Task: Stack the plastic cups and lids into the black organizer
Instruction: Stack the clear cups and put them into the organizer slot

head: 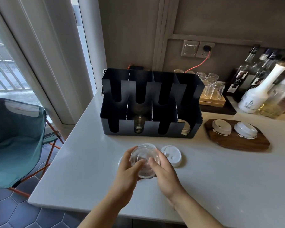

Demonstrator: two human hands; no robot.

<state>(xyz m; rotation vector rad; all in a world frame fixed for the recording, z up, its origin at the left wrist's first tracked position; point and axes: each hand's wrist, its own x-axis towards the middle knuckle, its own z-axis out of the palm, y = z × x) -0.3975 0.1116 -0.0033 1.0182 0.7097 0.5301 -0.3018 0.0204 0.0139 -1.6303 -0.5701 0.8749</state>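
My left hand (128, 168) and my right hand (164, 171) together grip a stack of clear plastic cups (144, 159) just above the white counter, mouth facing me. A white lid (172, 154) lies flat on the counter right beside the cups, and another white lid edge peeks out behind them. The black organizer (150, 106) stands farther back with several slotted compartments. Its second compartment holds a clear cup stack (139, 124) lying down. Its rightmost compartment holds pale lids (185, 128). Two more white lids (221, 127) (245, 130) rest on a wooden board (237, 140).
Glass tumblers on a wooden tray (211, 89) stand behind the organizer's right end. Bottles (257, 94) crowd the back right. A wall socket with an orange cable (204, 50) is above. A green folding chair (15, 140) stands left of the counter's edge.
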